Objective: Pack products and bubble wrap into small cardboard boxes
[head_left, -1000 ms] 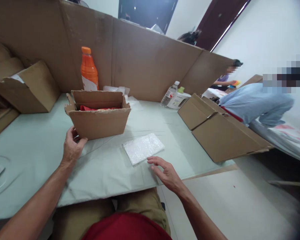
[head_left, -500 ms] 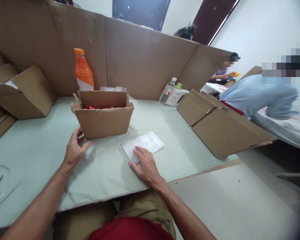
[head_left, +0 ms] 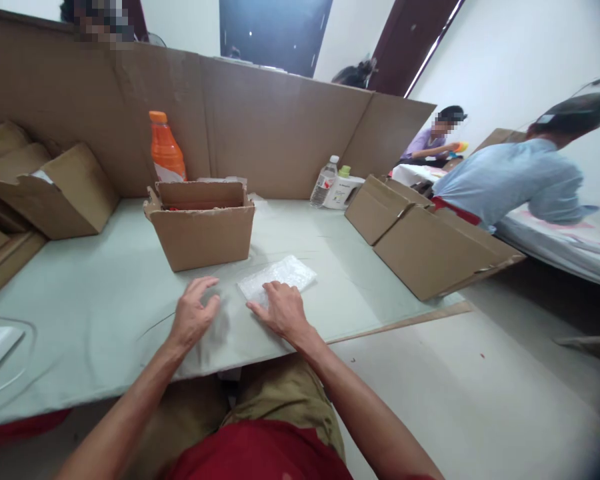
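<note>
A small white bubble-wrap pouch [head_left: 284, 275] lies flat on the pale green table [head_left: 95, 300]. My right hand [head_left: 279, 308] rests on its near corner, fingers spread and lying flat on it. My left hand [head_left: 193, 319] lies just left of the pouch on the table surface, fingers apart, holding nothing. Behind both hands stands an open cardboard box [head_left: 203, 223] with something red showing inside.
An orange drink bottle [head_left: 166, 148] stands behind the box against a tall cardboard wall [head_left: 280, 133]. More cardboard boxes lie at left [head_left: 55, 193] and right [head_left: 430, 243]. A clear water bottle [head_left: 323, 183] stands at the back. Other people work beyond the wall and at right.
My left hand has left the box's near corner and moved right, down beside the pouch. My right hand came onto the pouch. The view has shifted slightly.
</note>
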`<action>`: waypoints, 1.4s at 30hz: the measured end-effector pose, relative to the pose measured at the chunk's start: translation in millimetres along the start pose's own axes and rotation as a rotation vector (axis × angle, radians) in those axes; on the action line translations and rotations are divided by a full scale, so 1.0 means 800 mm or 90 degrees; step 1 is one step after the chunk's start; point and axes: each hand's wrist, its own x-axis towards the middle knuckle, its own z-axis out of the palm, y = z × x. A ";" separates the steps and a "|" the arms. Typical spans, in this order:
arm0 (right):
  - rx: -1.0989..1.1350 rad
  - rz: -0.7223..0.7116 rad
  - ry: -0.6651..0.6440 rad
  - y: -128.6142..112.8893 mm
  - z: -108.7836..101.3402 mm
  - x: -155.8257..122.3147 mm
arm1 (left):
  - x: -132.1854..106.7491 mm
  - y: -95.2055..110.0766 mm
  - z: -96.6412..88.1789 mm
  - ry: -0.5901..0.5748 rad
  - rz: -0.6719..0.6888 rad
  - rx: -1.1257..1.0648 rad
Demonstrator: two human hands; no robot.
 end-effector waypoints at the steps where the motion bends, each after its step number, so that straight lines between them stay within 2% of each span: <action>1: -0.040 0.009 -0.019 -0.005 -0.001 0.006 | -0.006 0.008 0.009 -0.023 0.009 -0.006; 4: -0.057 0.032 -0.037 -0.002 -0.004 0.015 | -0.021 0.022 0.022 -0.053 0.023 -0.005; 8: -0.036 0.042 -0.036 0.009 -0.008 0.007 | -0.033 0.026 0.030 -0.060 0.005 0.000; 15: 0.050 0.066 0.005 -0.012 0.001 0.005 | -0.058 0.037 0.068 -0.080 -0.043 0.013; 21: 0.267 0.095 0.080 0.011 0.000 -0.001 | -0.062 0.042 0.059 -0.047 -0.011 0.021; 26: 0.470 0.063 0.150 0.020 0.006 -0.029 | -0.057 0.047 0.060 -0.033 0.054 0.030; 31: 0.588 0.022 0.095 0.039 0.005 -0.081 | -0.066 0.053 0.072 -0.056 0.146 0.120; 35: 0.653 0.048 0.042 0.067 -0.011 -0.115 | -0.078 0.056 0.072 -0.116 0.212 0.202; 38: 0.683 0.044 0.043 0.073 -0.038 -0.131 | -0.084 0.058 0.072 -0.166 0.241 0.232; 40: 0.749 -0.047 0.018 0.064 -0.061 -0.141 | -0.086 0.061 0.074 -0.175 0.260 0.240; 42: 0.814 -0.171 -0.056 0.048 -0.082 -0.150 | -0.086 0.063 0.078 -0.164 0.274 0.244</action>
